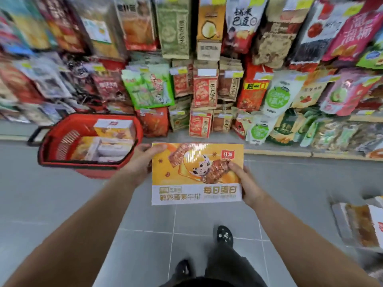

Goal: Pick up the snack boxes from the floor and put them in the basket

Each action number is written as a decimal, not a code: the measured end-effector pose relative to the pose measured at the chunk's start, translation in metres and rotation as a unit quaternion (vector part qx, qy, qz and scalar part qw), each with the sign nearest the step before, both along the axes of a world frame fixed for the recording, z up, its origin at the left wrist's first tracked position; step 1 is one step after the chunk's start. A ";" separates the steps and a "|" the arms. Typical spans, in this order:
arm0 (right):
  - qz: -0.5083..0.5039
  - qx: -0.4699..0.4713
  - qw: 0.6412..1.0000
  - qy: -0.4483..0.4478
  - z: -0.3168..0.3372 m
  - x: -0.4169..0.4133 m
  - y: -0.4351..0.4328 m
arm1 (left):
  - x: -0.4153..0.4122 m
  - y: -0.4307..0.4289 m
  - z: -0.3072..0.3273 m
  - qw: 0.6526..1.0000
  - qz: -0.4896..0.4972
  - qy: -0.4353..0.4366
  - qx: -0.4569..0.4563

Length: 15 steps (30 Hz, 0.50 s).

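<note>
An orange and white snack box (186, 175) is held flat in front of me above the grey floor. My left hand (143, 162) grips its left edge, thumb on top. My right hand (244, 183) grips its right edge, thumb on the printed face. The red basket (47, 146) stands on the floor to the left, beside my left hand, with several similar snack boxes (114, 129) inside. Another snack box (360, 222) lies on the floor at the right edge.
Shelves packed with hanging and standing snack bags (203, 90) rise straight ahead, their low base edge (290, 153) running along the floor. My feet in dark shoes (224, 234) stand on the grey tiles below the box.
</note>
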State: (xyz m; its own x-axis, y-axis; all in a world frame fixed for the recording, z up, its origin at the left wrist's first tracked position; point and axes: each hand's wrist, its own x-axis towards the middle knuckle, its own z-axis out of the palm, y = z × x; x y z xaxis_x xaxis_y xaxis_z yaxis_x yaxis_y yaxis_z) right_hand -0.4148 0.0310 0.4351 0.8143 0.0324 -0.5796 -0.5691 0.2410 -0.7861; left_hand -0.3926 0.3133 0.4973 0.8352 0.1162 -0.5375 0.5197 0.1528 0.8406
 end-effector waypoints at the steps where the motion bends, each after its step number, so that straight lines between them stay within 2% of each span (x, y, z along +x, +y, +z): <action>1: 0.007 -0.003 1.000 0.006 -0.001 0.007 0.016 | 0.000 0.016 -0.002 1.000 0.008 0.002 0.011; 8: 0.109 -0.055 0.992 0.014 -0.016 0.084 0.093 | 0.030 0.081 -0.035 0.991 0.081 0.008 0.104; 11: 0.137 -0.088 0.987 0.011 -0.015 0.127 0.128 | 0.052 0.101 -0.050 0.983 0.103 0.052 0.142; 15: 0.168 -0.125 0.978 0.012 -0.013 0.175 0.177 | 0.080 0.143 -0.064 0.981 0.119 0.120 0.100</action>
